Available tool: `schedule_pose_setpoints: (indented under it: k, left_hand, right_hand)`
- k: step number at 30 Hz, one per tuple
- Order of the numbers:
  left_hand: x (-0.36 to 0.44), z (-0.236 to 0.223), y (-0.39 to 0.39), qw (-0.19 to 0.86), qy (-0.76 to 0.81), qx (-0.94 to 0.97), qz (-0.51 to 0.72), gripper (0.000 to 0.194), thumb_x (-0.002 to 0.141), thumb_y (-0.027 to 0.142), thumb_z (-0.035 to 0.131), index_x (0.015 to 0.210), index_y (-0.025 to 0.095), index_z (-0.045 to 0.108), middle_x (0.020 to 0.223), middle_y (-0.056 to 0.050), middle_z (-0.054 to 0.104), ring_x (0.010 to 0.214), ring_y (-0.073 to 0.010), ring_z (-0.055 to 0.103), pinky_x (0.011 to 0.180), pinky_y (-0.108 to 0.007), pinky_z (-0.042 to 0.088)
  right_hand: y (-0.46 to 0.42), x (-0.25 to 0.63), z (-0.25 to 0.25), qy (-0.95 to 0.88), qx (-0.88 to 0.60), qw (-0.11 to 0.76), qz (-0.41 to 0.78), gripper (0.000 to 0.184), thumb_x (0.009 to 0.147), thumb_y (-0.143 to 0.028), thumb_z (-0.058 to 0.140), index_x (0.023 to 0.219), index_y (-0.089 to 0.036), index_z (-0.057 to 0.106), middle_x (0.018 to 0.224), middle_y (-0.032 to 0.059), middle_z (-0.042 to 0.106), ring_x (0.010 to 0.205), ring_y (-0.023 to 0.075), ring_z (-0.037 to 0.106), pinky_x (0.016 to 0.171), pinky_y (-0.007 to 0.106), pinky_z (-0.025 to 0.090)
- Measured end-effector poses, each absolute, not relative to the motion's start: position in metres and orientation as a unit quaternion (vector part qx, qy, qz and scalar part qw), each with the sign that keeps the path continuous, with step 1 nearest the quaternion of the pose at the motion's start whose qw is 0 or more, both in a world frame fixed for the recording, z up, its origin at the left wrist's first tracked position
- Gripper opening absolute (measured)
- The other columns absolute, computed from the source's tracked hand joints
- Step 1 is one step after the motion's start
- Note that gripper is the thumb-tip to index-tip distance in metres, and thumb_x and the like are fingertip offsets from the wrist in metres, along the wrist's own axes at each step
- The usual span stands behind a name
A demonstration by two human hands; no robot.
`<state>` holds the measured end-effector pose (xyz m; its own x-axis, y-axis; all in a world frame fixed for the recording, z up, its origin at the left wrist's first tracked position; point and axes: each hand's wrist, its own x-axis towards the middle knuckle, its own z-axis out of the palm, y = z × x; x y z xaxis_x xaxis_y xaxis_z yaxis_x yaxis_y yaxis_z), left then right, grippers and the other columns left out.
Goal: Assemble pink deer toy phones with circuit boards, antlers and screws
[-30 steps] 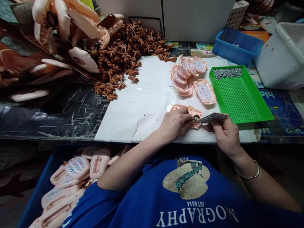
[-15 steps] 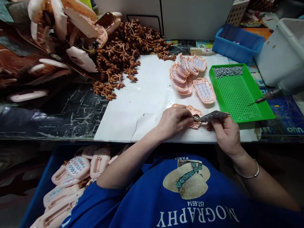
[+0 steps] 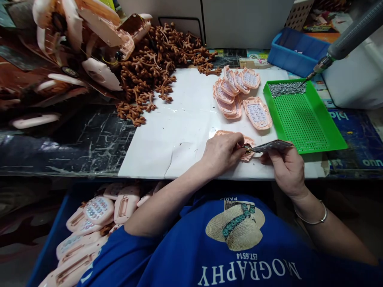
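Observation:
A pink plastic shell half [image 3: 247, 157] lies on the white sheet, partly covered by my left hand [image 3: 224, 153]. The fingers of that hand are pinched at a small round dark part with a metal rim [image 3: 247, 147], over the shell. My right hand [image 3: 285, 167] grips a thin circuit board [image 3: 272, 146] between thumb and fingers, tilted up. The board's left end reaches close to the round part. Just beyond the hands lies a pink shell half with a keypad [image 3: 257, 113], and a heap of similar shells [image 3: 227, 95] sits behind it.
A green tray [image 3: 311, 127] holds small screws [image 3: 287, 88] at its far end. Above it hangs an electric screwdriver [image 3: 344, 46]. Brown plastic pieces [image 3: 152, 59] are piled at back left. A blue bin [image 3: 299, 52] stands behind; pink housings [image 3: 98, 209] fill a box below the table.
The hanging screwdriver has swung up and away, its tip now over the screws. My right hand and the board have shifted slightly right; my left hand stays at the round part.

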<state>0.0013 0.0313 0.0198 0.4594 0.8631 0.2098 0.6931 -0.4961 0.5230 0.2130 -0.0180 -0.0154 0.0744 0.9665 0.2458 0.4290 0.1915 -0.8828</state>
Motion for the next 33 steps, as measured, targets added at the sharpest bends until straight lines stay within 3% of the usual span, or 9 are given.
schedule_pose_setpoints:
  k: [2, 5, 13, 17, 22, 30, 33]
  left_hand:
    - [0.000, 0.017, 0.031, 0.205, 0.452, 0.830, 0.253, 0.014, 0.088, 0.022, 0.061, 0.100, 0.020, 0.069, 0.087, -0.002, 0.072, 0.078, -0.0162, 0.063, 0.066, -0.026, 0.043]
    - [-0.002, 0.014, 0.032, 0.218, 0.418, 0.843, 0.259, 0.014, 0.089, 0.019, 0.061, 0.097, 0.020, 0.072, 0.091, -0.003, 0.072, 0.085, -0.0161, 0.065, 0.070, -0.026, 0.045]
    - [-0.006, 0.009, 0.033, 0.142, 0.380, 0.882, 0.238, 0.018, 0.093, 0.027, 0.057, 0.090, 0.020, 0.074, 0.073, -0.001, 0.060, 0.067, -0.0140, 0.055, 0.059, -0.026, 0.037]
    - [-0.009, 0.007, 0.033, 0.130, 0.360, 0.894, 0.232, 0.023, 0.097, 0.030, 0.053, 0.093, 0.020, 0.074, 0.074, -0.002, 0.059, 0.069, -0.0141, 0.054, 0.060, -0.026, 0.036]
    - [-0.012, 0.003, 0.032, 0.143, 0.341, 0.896, 0.248, 0.025, 0.098, 0.027, 0.050, 0.095, 0.017, 0.072, 0.078, -0.004, 0.063, 0.075, -0.0151, 0.058, 0.067, -0.026, 0.043]
    - [-0.010, 0.001, 0.030, 0.137, 0.359, 0.883, 0.271, 0.021, 0.097, 0.026, 0.051, 0.102, 0.018, 0.070, 0.081, -0.004, 0.067, 0.074, -0.0149, 0.058, 0.066, -0.026, 0.042]
    - [-0.010, 0.004, 0.030, 0.140, 0.354, 0.887, 0.261, 0.021, 0.097, 0.025, 0.052, 0.096, 0.018, 0.071, 0.076, -0.002, 0.064, 0.072, -0.0143, 0.057, 0.063, -0.026, 0.040]
  right_hand:
    - [-0.018, 0.213, -0.015, -0.619, -0.566, 0.463, 0.287, 0.016, 0.096, -0.039, 0.059, 0.100, -0.023, 0.060, 0.075, 0.0007, 0.071, 0.065, 0.0187, 0.069, 0.067, 0.037, 0.060]
    - [-0.018, 0.213, -0.015, -0.621, -0.568, 0.458, 0.286, 0.016, 0.096, -0.038, 0.058, 0.100, -0.023, 0.060, 0.075, 0.0002, 0.071, 0.065, 0.0185, 0.069, 0.067, 0.036, 0.059]
    - [-0.017, 0.215, -0.006, -0.658, -0.559, 0.425, 0.272, 0.013, 0.096, -0.035, 0.057, 0.101, -0.023, 0.060, 0.073, 0.0004, 0.070, 0.064, 0.0184, 0.068, 0.064, 0.034, 0.057]
    - [-0.012, 0.219, 0.003, -0.719, -0.508, 0.395, 0.261, 0.011, 0.097, -0.025, 0.055, 0.106, -0.024, 0.061, 0.086, 0.0018, 0.074, 0.072, 0.0177, 0.071, 0.068, 0.033, 0.058]
    - [-0.006, 0.223, 0.004, -0.820, -0.359, 0.382, 0.228, 0.026, 0.090, -0.010, 0.054, 0.109, -0.026, 0.059, 0.103, 0.0037, 0.074, 0.096, 0.0189, 0.073, 0.082, 0.035, 0.059]
    - [-0.007, 0.224, 0.001, -0.829, -0.350, 0.382, 0.211, 0.034, 0.087, -0.005, 0.052, 0.113, -0.027, 0.056, 0.104, 0.0045, 0.074, 0.097, 0.0190, 0.072, 0.083, 0.036, 0.060]
    - [-0.007, 0.224, 0.001, -0.832, -0.344, 0.381, 0.208, 0.035, 0.086, -0.005, 0.053, 0.114, -0.026, 0.056, 0.104, 0.0044, 0.074, 0.097, 0.0189, 0.072, 0.083, 0.036, 0.060]
